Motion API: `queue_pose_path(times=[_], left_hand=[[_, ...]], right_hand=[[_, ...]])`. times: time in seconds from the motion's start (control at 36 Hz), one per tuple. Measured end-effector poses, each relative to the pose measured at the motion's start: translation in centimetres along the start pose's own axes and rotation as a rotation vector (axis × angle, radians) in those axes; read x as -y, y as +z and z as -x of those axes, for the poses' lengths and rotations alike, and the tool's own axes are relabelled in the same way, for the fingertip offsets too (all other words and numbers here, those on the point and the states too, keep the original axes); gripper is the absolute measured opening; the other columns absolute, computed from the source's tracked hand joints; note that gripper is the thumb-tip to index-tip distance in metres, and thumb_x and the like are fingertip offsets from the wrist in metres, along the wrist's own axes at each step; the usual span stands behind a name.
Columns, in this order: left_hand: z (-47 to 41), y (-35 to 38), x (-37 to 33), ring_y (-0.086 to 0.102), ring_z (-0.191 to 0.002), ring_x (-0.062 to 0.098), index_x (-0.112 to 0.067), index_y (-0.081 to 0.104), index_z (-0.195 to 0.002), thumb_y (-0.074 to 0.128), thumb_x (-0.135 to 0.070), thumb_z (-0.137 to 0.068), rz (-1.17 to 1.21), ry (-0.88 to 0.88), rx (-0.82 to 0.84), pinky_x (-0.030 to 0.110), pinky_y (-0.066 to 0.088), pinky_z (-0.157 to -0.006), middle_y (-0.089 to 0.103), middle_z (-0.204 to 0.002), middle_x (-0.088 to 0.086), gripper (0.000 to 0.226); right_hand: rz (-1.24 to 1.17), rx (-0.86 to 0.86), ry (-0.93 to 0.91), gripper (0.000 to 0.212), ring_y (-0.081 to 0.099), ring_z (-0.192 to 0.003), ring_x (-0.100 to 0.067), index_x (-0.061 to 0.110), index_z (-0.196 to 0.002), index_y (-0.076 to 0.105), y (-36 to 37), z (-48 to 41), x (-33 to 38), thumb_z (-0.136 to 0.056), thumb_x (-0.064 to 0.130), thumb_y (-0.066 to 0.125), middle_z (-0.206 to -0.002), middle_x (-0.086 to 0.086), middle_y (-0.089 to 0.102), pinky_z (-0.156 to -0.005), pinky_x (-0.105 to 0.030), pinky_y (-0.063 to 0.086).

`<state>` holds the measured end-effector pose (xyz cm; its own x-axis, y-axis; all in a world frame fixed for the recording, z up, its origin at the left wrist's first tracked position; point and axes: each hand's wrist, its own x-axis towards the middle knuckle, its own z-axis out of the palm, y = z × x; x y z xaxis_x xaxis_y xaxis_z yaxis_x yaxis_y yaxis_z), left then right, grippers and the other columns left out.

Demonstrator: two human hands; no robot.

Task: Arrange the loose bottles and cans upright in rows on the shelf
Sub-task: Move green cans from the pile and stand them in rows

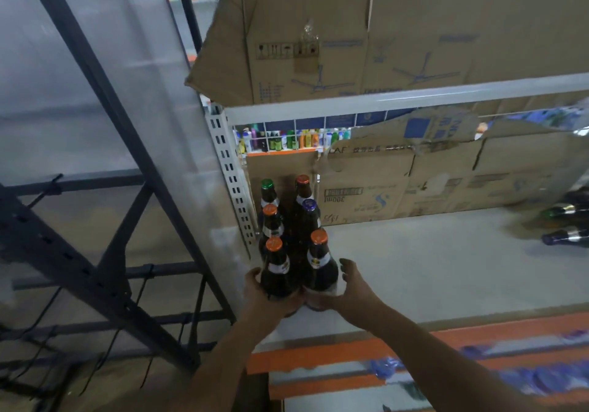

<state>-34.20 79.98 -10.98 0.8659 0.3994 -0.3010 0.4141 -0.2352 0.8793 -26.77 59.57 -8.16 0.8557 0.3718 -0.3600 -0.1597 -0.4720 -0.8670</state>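
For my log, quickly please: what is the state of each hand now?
Left hand: holds the front left bottle.
Right hand: holds the front right bottle.

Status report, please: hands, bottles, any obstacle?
Left hand grips front-left bottle. Right hand cups front-right bottle. Six bottles upright, two rows. Loose bottles lying far right.
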Motion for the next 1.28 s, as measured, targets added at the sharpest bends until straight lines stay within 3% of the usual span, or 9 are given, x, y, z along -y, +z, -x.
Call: queue_pose_path(times=[0.06,0.17,0.33,0.44,0.56,0.67,0.81,0.92,1.28], left_hand=[[2.5,-0.8,-2.3,0.055,-0.125,0.020,-0.020,0.032,-0.146,0.093,-0.057,-0.050,-0.058,-0.001,-0.077,0.034,0.050,-0.101,0.051,-0.140,0.002,0.120],[7.1,-2.1,-7.3,0.048,-0.117,0.014,-0.029,0.043,-0.124,0.081,-0.022,-0.083,-0.051,0.220,-0.281,0.033,0.040,-0.094,0.046,-0.125,-0.007,0.056],[12.1,0.2,-17.6,0.056,-0.115,0.000,-0.038,0.057,-0.119,0.071,-0.033,-0.093,-0.113,0.510,-0.091,0.028,0.043,-0.099,0.060,-0.121,-0.021,0.030],[15.6,7.2,-24.2,0.057,-0.116,-0.004,-0.041,0.059,-0.120,0.068,-0.033,-0.094,-0.106,0.646,0.049,0.032,0.047,-0.102,0.062,-0.121,-0.023,0.029],[19.6,16.9,-29.4,0.060,-0.112,-0.009,-0.041,0.062,-0.123,0.070,-0.036,-0.090,-0.088,0.768,0.191,0.027,0.050,-0.100,0.065,-0.120,-0.024,0.034],[24.4,26.7,-33.4,0.062,-0.111,-0.010,-0.025,0.063,-0.130,0.072,-0.019,-0.093,-0.041,0.864,0.384,0.016,0.050,-0.099,0.067,-0.124,-0.014,0.039],[30.7,36.8,-36.7,0.059,-0.114,-0.011,-0.042,0.062,-0.121,0.074,-0.025,-0.091,0.002,0.939,0.562,0.017,0.046,-0.098,0.066,-0.122,-0.020,0.037],[34.0,43.0,-38.8,0.053,-0.121,-0.013,-0.054,0.059,-0.121,0.071,-0.028,-0.093,-0.009,0.969,0.676,0.029,0.041,-0.110,0.063,-0.126,-0.029,0.040],[30.3,56.3,-42.2,0.054,-0.122,-0.010,-0.047,0.055,-0.131,0.070,-0.033,-0.093,-0.002,0.989,0.739,0.040,0.045,-0.112,0.060,-0.129,-0.029,0.044]], right_hand=[[0.008,-0.030,-0.052,0.122,0.035,-0.146,-0.024,0.014,-0.160,0.015,-1.4,1.2,0.2,-0.071,0.042,0.093,-0.163,-0.009,0.028,-0.104,-0.032,0.043],[-0.004,-0.106,-0.151,0.103,0.029,-0.150,-0.016,0.021,-0.159,0.023,-6.3,4.3,1.9,-0.080,0.035,0.088,-0.163,-0.002,0.031,-0.108,-0.031,0.037],[0.026,-0.314,-0.318,0.070,0.045,-0.141,-0.012,0.030,-0.143,0.048,-17.0,10.5,4.6,-0.083,0.038,0.084,-0.147,0.011,0.051,-0.115,-0.038,0.038],[0.046,-0.451,-0.443,0.050,0.055,-0.128,-0.006,0.032,-0.126,0.060,-24.8,16.8,4.1,-0.083,0.022,0.085,-0.130,0.014,0.064,-0.113,-0.039,0.042],[0.052,-0.605,-0.489,0.041,0.065,-0.101,-0.002,0.050,-0.107,0.065,-33.1,25.0,1.5,-0.078,0.029,0.085,-0.105,0.026,0.069,-0.094,-0.030,0.051],[0.117,-0.786,-0.445,0.058,0.061,-0.103,0.016,0.061,-0.096,0.066,-40.9,34.4,-2.2,-0.083,0.006,0.082,-0.101,0.034,0.069,-0.089,-0.011,0.043],[0.090,-0.942,-0.319,0.038,0.062,-0.119,-0.006,0.043,-0.108,0.064,-47.9,45.1,-6.9,-0.079,0.034,0.087,-0.121,0.016,0.067,-0.101,-0.036,0.046],[0.055,-1.067,-0.294,0.048,0.066,-0.119,-0.013,0.053,-0.108,0.067,-51.5,50.0,-10.6,-0.062,0.057,0.081,-0.119,0.015,0.071,-0.101,-0.041,0.052],[0.050,-1.020,-0.149,0.048,0.057,-0.125,-0.002,0.036,-0.129,0.059,-60.1,45.0,-17.1,-0.087,0.034,0.081,-0.131,0.019,0.062,-0.111,-0.042,0.047]])
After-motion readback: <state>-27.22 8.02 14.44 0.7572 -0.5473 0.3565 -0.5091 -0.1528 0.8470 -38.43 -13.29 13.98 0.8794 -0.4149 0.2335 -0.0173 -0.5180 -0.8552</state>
